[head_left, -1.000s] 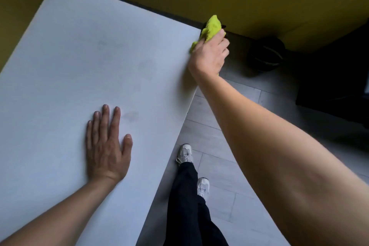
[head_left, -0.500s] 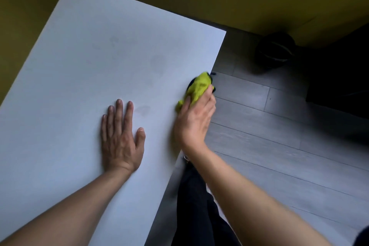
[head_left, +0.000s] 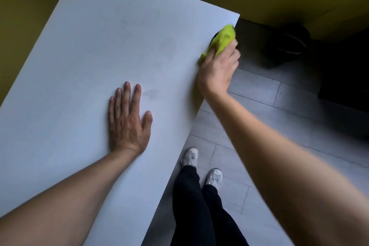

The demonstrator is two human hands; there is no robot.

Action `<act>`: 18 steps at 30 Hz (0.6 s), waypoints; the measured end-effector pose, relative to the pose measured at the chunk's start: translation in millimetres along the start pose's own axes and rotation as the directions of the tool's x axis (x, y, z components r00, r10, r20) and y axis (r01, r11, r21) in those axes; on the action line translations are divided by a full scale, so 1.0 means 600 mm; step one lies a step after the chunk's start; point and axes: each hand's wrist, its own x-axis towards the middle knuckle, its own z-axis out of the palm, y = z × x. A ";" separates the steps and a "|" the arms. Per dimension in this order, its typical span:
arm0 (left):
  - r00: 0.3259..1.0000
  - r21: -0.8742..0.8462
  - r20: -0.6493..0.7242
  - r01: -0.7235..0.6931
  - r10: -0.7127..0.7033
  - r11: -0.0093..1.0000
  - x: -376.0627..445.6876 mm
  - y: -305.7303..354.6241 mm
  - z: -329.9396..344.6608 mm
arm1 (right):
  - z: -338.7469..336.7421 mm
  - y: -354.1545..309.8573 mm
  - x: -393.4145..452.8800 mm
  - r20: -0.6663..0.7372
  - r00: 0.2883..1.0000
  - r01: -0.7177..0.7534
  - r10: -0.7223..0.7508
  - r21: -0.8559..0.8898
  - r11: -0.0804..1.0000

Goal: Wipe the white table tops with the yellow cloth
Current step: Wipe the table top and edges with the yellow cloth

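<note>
Centrally, a smooth matte white table top [head_left: 83, 70] is seen slanting across the frame, faintly smudged. At its right edge, near the upper-right corner, a crumpled yellow cloth [head_left: 223, 41] is gripped by the right hand [head_left: 218, 70], fingers curled over it. Lower centre, the left hand [head_left: 127, 124] is laid flat, fingers straight, nothing held. Grey floor planks [head_left: 259, 96], black trousers [head_left: 199, 209] and white trainers [head_left: 190, 156] are visible below.

**Camera placement: one view**

Head view: single wide-angle camera worn on the person's head, facing forward and steeply down. Close range over the flat white rectangular worktop [head_left: 83, 78], grey plank floor [head_left: 269, 110] at right. No second view to overlap.
</note>
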 end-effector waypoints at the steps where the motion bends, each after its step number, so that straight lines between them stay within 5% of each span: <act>1: 1.000 0.001 0.000 0.001 -0.001 1.000 -0.001 0.000 0.000 | -0.004 0.010 -0.049 0.006 1.000 0.001 -0.001 0.022 1.000; 8: 1.000 0.014 0.010 -0.002 0.002 1.000 -0.001 -0.002 -0.002 | -0.053 0.042 -0.320 0.128 0.992 -0.024 0.019 0.034 0.999; 18: 0.999 0.014 0.025 0.020 -0.020 1.000 -0.001 -0.001 -0.001 | -0.002 -0.006 -0.015 -0.009 0.999 -0.051 0.050 -0.041 0.998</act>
